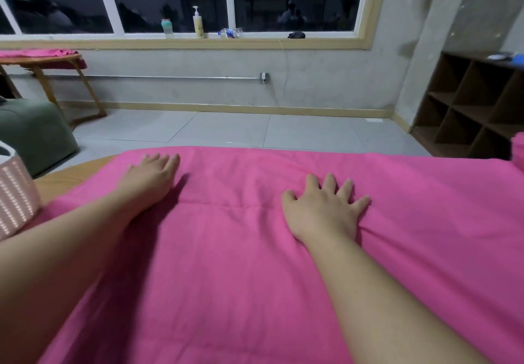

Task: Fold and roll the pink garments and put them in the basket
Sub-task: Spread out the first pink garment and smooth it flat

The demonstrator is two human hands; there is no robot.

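Both hands, left hand (150, 182) and right hand (326, 207), flat and open-fingered on pink garment (226, 250).

Basket (15, 193) cut off at left edge, inside not visible. Pink garment (255, 264) runs off bottom and right edges, hiding most of the table (71, 172). Another pink piece (519, 151) clipped at right edge.

No readable text, label or number on anything visible.
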